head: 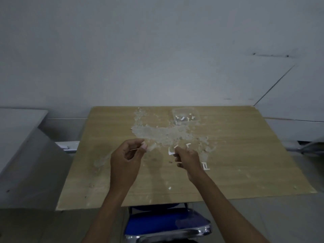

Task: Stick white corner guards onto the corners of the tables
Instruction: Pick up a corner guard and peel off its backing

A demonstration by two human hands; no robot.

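Above the middle of the wooden table (pixel 236 163), my left hand (pixel 127 158) pinches a thin pale strip (pixel 135 149) between thumb and fingertips. My right hand (pixel 188 159) has its fingers curled round a white corner guard (pixel 171 151) that sticks out on its left side. A second white piece (pixel 188 145) shows just above that hand; whether the hand holds it I cannot tell. One more white corner guard (pixel 205 166) lies flat on the table to the right of my right wrist.
A clear plastic tub (pixel 186 116) with several white pieces stands at the table's far edge. A worn, flaking patch (pixel 166 134) covers the table's middle. A blue chair (pixel 166 223) sits under the near edge. A grey cabinet (pixel 22 155) stands at the left.
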